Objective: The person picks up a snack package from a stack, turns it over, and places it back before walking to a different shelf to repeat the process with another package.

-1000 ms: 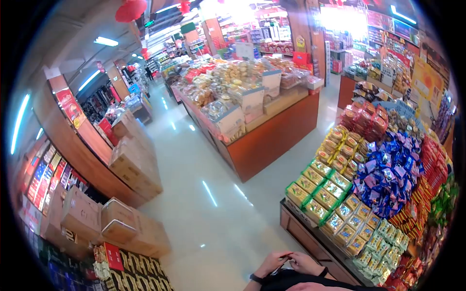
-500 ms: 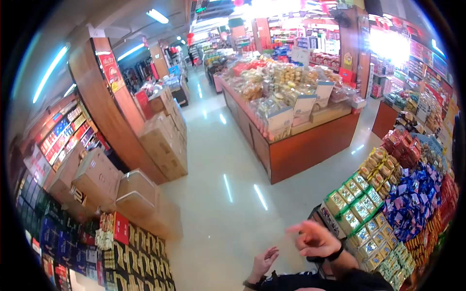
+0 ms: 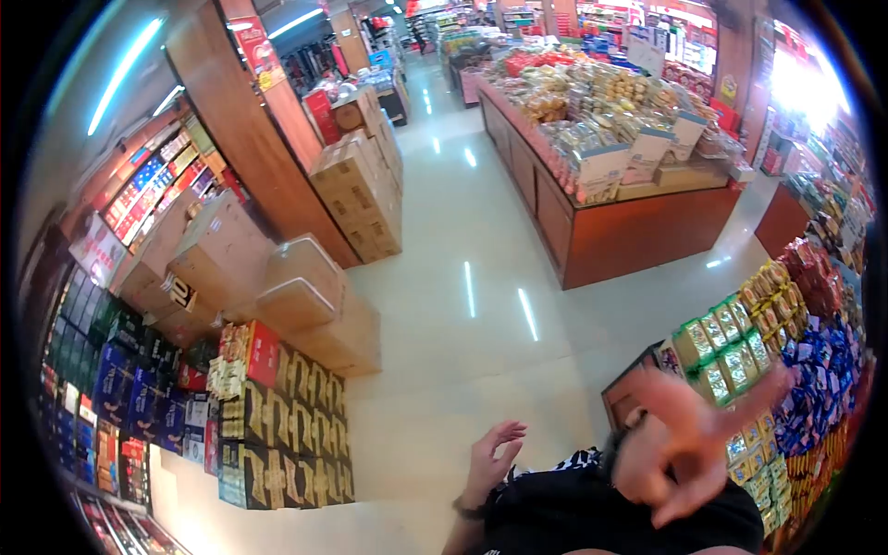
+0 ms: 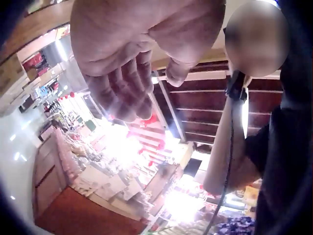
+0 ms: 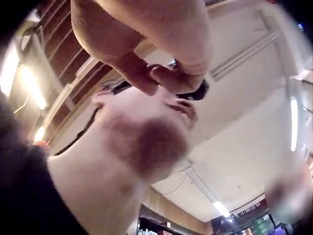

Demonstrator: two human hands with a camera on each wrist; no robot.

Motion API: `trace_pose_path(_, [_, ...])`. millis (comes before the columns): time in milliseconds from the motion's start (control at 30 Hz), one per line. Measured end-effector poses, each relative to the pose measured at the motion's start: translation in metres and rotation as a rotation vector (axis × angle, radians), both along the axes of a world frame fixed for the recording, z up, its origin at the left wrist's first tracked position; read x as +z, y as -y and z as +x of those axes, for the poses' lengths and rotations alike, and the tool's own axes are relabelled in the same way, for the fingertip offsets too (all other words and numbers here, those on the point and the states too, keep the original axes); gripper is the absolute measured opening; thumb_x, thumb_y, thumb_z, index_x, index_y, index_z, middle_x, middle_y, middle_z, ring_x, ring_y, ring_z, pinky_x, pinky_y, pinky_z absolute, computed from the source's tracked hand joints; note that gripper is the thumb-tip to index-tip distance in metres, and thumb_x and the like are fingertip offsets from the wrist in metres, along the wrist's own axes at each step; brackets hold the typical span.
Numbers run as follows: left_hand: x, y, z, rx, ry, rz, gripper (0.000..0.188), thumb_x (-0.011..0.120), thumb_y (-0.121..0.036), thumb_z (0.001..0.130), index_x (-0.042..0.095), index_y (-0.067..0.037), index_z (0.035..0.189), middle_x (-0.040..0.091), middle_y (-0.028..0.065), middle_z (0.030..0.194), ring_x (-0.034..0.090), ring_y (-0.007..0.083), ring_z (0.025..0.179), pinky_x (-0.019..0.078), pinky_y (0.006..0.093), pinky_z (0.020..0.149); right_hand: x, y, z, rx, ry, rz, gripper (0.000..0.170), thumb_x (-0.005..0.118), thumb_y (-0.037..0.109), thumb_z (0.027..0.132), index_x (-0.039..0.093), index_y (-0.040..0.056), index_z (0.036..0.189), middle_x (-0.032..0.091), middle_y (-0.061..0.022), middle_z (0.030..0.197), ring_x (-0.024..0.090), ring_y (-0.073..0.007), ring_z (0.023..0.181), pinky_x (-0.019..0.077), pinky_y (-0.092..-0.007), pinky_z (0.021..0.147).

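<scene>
While your right hand (image 3: 673, 453) blurs, raised, your left hand (image 3: 490, 460) sits lower.
Both empty: left loosely curved, right partly spread, partly bent.

Table (image 3: 647, 236), brown-sided, heaped with bagged goods (image 3: 601, 92); white cards (image 3: 601, 174) along near edge. Cardboard boxes (image 3: 356, 199), stacked beside wooden pillar (image 3: 264, 139). Black-and-gold cartons (image 3: 287, 430), stacked. Pale floor (image 3: 462, 370), glossy.
</scene>
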State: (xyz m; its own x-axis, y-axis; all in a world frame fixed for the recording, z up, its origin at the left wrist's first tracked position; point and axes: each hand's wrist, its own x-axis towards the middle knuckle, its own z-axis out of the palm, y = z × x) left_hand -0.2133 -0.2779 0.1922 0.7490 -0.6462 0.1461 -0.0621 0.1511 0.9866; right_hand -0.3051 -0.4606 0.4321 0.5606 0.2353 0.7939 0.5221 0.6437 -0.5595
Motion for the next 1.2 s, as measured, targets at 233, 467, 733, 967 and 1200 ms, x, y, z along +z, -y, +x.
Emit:
trace_pose_path(233, [-0.002, -0.025, 0.009, 0.23, 0.02, 0.005, 0.027, 0.06, -0.004, 0.087, 0.057, 0.0, 0.114, 0.066, 0.0135, 0.101, 0.064, 0.0195, 0.092, 0.0501, 0.0305, 0.083, -0.07, -0.04, 0.034, -0.883, -0.208, -0.835, 0.054, 0.066, 0.006, 0.082, 0.044, 0.0088, 0.131, 0.044, -0.0162, 0.13, 0.052, -0.0154, 0.062, 0.0477, -0.0261, 0.061])
trace_pose_path(467, [-0.019, -0.042, 0.014, 0.234, 0.159, 0.146, 0.03, 0.064, -0.004, 0.083, 0.059, -0.003, 0.112, 0.066, 0.0126, 0.093, 0.064, 0.0168, 0.084, 0.0498, 0.0287, 0.072, -0.185, -0.078, 0.062, -0.727, -0.27, -0.937, 0.038, 0.067, 0.019, 0.086, 0.055, 0.0038, 0.119, 0.052, -0.012, 0.115, 0.06, -0.0158, 0.08, 0.0512, -0.0274, 0.07])
trace_pose_path(733, [-0.022, -0.058, 0.045, 0.25, 0.089, 0.259, 0.024, 0.062, -0.011, 0.089, 0.061, -0.002, 0.111, 0.067, 0.0104, 0.092, 0.066, 0.0176, 0.083, 0.052, 0.0302, 0.072, -0.212, -0.079, 0.092, -0.468, -0.715, -1.057, 0.036, 0.066, 0.027, 0.087, 0.059, 0.0057, 0.116, 0.056, -0.0137, 0.104, 0.06, -0.0253, 0.082, 0.0507, -0.032, 0.073])
trace_pose_path(967, [-0.026, -0.075, 0.089, 0.277, 0.123, 0.343, 0.025, 0.057, -0.009, 0.091, 0.058, -0.001, 0.114, 0.067, 0.0128, 0.09, 0.067, 0.018, 0.082, 0.0522, 0.0315, 0.074, -0.209, -0.08, 0.161, -0.429, -0.551, -1.128, 0.03, 0.063, 0.029, 0.089, 0.064, 0.0069, 0.109, 0.059, -0.0112, 0.091, 0.058, -0.0211, 0.073, 0.0478, -0.0298, 0.066])
trace_pose_path(1200, [-0.04, -0.111, 0.144, 0.482, 0.102, 0.336, 0.028, 0.062, -0.01, 0.088, 0.058, 0.001, 0.114, 0.067, 0.0095, 0.083, 0.065, 0.0156, 0.076, 0.0512, 0.0297, 0.073, -0.081, -0.062, 0.193, -0.185, -0.714, -0.462, 0.055, 0.058, -0.001, 0.086, 0.038, 0.0062, 0.137, 0.053, -0.0057, 0.079, 0.044, -0.0111, 0.059, 0.0393, -0.0245, 0.06])
